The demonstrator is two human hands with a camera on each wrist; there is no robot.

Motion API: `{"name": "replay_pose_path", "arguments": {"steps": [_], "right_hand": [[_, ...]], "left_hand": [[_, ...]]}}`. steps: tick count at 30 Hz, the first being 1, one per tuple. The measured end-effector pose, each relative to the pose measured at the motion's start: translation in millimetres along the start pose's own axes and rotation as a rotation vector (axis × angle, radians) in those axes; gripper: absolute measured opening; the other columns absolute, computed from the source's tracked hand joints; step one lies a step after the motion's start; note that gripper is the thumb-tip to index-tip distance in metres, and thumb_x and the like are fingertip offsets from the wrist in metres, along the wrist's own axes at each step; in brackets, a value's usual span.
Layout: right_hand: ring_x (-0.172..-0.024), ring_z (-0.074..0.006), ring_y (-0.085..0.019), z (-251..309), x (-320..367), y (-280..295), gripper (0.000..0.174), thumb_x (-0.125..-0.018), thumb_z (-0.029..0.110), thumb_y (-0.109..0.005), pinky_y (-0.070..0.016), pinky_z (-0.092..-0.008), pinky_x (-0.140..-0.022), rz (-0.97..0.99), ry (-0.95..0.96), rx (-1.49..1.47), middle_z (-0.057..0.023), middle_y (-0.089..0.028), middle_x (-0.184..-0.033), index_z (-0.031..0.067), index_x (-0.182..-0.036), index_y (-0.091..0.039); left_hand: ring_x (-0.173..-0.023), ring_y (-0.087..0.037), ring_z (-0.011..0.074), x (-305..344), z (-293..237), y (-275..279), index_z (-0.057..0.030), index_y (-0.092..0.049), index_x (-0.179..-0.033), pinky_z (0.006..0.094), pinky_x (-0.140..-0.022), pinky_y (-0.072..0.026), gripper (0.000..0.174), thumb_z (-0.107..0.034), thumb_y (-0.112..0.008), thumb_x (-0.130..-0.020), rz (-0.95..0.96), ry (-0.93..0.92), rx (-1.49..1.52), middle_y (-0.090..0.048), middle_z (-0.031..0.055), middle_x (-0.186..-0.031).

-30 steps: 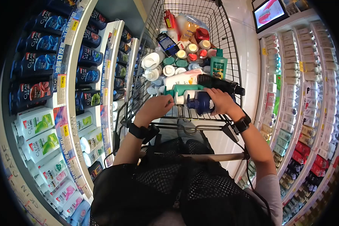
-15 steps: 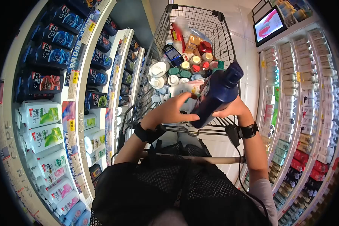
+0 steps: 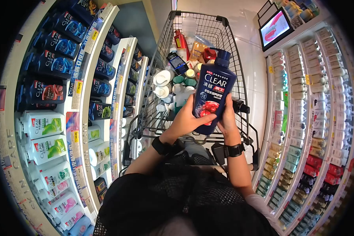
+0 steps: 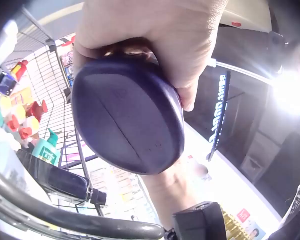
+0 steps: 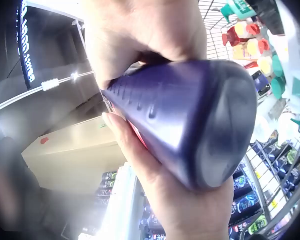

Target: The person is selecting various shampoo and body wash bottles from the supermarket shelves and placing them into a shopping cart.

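Note:
Both hands hold up a dark blue CLEAR bottle (image 3: 214, 92), its label facing the head camera. On the bottle's left side, the left hand (image 3: 188, 119) grips low, thumb across the front. The right hand (image 3: 229, 120) is wrapped round the lower right side. In the left wrist view the flat base of the bottle (image 4: 127, 120) faces the camera, the left hand (image 4: 150, 25) curled over it. From the right wrist, the bottle's side (image 5: 180, 110) shows between the right hand (image 5: 145, 30) and the left hand (image 5: 175, 195).
Behind and below the bottle stands a wire shopping cart (image 3: 236, 51) holding several bottles, among them a red one (image 3: 181, 43). Shelves of CLEAR bottles (image 3: 47, 125) line the left; shelves of small packages (image 3: 299, 106) and a lit screen (image 3: 275, 29) line the right.
The right hand has lifted the bottle out of the cart. It has turned upright with its label toward the head camera, and the left hand has come onto it.

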State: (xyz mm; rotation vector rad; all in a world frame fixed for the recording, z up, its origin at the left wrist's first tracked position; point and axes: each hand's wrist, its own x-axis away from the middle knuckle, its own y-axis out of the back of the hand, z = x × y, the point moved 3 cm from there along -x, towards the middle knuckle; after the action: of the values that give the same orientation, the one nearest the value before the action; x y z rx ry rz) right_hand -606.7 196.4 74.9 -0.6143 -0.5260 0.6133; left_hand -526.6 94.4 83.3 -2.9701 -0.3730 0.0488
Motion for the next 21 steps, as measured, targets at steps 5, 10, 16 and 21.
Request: {"name": "replay_pose_path", "arguments": {"steps": [5,10,16,21], "right_hand": [[-0.096,-0.0165,-0.055,-7.4,1.7,7.4,0.044,-0.09,0.035,-0.043,-0.0437,-0.0301,-0.086,-0.053,-0.002,0.014,-0.0091,-0.054,-0.108,0.0035,-0.121,-0.04],[-0.09,-0.0212,-0.06,1.3,7.8,3.1,0.049,-0.088,0.042,-0.043,-0.0501,-0.0338,-0.079,0.051,0.012,-0.209,-0.0133,-0.058,-0.103,0.0005,-0.113,-0.046],[-0.09,-0.0199,-0.059,-2.7,4.1,-2.4,0.055,-0.089,0.051,-0.03,-0.0483,-0.0327,-0.08,-0.015,0.014,-0.105,-0.0111,-0.059,-0.103,0.0043,-0.113,-0.048],[-0.094,-0.0194,-0.058,-6.0,2.9,0.1,0.059,-0.09,0.053,-0.026,-0.0471,-0.032,-0.083,-0.034,-0.009,-0.032,-0.0113,-0.058,-0.106,0.0043,-0.116,-0.046]], "left_hand": [[-0.1,-0.047,0.0132,10.2,-2.9,6.5,-0.001,-0.035,-0.123,0.0275,-0.089,-0.0369,0.034,-0.021,-0.031,-0.096,-0.014,0.109,-0.051,-0.05,0.0097,-0.11],[-0.12,-0.031,0.0126,11.3,-1.9,1.1,0.0003,-0.017,-0.136,0.0266,-0.1,-0.0248,0.045,-0.02,-0.026,-0.097,0.134,0.084,0.101,-0.033,0.0085,-0.132],[-0.123,-0.029,0.0131,11.6,3.7,9.0,0.0027,-0.015,-0.136,0.0257,-0.101,-0.023,0.047,-0.017,-0.029,-0.096,0.1,0.074,0.067,-0.031,0.0086,-0.135],[-0.122,-0.03,0.013,9.6,-3.6,10.2,0.0038,-0.016,-0.136,0.0248,-0.1,-0.0243,0.047,-0.015,-0.031,-0.096,0.083,0.058,0.107,-0.033,0.0092,-0.133]]}}
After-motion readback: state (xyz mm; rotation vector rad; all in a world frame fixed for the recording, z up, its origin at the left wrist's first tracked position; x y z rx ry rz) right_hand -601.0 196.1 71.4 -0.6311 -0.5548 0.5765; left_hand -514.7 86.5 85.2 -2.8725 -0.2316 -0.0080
